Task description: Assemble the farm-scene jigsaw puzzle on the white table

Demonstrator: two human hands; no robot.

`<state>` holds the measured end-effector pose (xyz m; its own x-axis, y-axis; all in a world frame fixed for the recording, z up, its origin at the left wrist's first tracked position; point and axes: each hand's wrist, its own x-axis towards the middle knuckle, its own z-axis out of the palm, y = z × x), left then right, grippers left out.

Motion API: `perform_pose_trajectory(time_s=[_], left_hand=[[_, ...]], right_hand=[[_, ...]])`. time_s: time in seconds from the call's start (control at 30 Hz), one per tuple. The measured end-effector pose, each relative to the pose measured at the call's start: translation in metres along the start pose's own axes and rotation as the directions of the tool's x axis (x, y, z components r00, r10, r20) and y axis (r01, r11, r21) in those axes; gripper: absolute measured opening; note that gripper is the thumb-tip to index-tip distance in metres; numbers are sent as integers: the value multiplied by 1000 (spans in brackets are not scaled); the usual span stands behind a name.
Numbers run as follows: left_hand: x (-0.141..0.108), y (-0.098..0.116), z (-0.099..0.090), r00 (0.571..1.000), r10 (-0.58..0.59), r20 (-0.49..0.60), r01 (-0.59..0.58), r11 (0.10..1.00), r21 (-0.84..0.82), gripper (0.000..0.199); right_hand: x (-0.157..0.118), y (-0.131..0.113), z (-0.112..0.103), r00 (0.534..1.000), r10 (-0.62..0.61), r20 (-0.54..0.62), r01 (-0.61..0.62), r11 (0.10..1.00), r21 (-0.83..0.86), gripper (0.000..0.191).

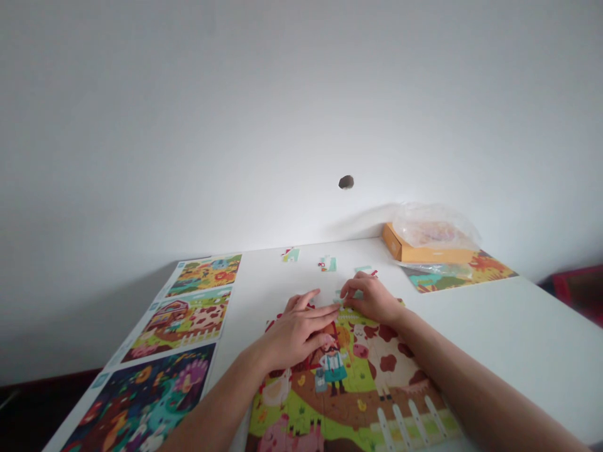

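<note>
A farm jigsaw puzzle [343,402], largely assembled, lies on the white table in front of me, showing a farmer, a cow, a pig and a fence. My left hand [299,329] rests on its upper left part, fingers stretched out and spread over the barn. At the top edge, my right hand [372,298] has its fingers bent down in a pinch on a small pale green puzzle piece [338,294], partly hidden by the fingers. Beyond the hands lie loose pieces: one puzzle piece [291,255] at the left, another piece [328,263] in the middle, and one partly behind my right hand.
On the left of the table [509,339] lies a sheet with three printed pictures [181,320], the middle one matching the farm scene. An orange box [424,252] with a clear plastic bag [436,223] stands back right, over another colourful picture [490,274]. A wall with a hole rises behind.
</note>
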<state>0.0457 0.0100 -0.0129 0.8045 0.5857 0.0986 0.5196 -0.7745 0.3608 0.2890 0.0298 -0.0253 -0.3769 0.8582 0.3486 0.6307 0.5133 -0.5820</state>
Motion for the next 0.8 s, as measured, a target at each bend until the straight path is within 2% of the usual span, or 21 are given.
perform_pose_trajectory(time_s=[0.2,0.47,0.53,0.6,0.67,0.8], left_hand=[[0,1,-1,1000,-12,11,12,1000,-8,48],[-1,-1,1,1000,13,-24,-14,1000,-19,47],[-1,-1,1,999,20,-42,-21,1000,-21,46],[-1,-1,1,999,23,-45,-24,1000,-20,47],[-1,-2,2,999,26,-36,-27,999,-17,47],[-1,-2,2,999,22,-27,-23,1000,-20,48]], right_hand=[[2,0,4,1000,0,-29,0,1000,-13,13],[2,16,-13,976,170,-139,-187,975,-118,12],[1,23,-16,944,230,-235,-263,957,-123,12],[0,32,-18,877,294,-380,-372,916,-152,17],[-1,38,-19,833,317,-454,-445,871,-209,24],[-3,45,-16,869,352,-348,-463,827,-320,36]])
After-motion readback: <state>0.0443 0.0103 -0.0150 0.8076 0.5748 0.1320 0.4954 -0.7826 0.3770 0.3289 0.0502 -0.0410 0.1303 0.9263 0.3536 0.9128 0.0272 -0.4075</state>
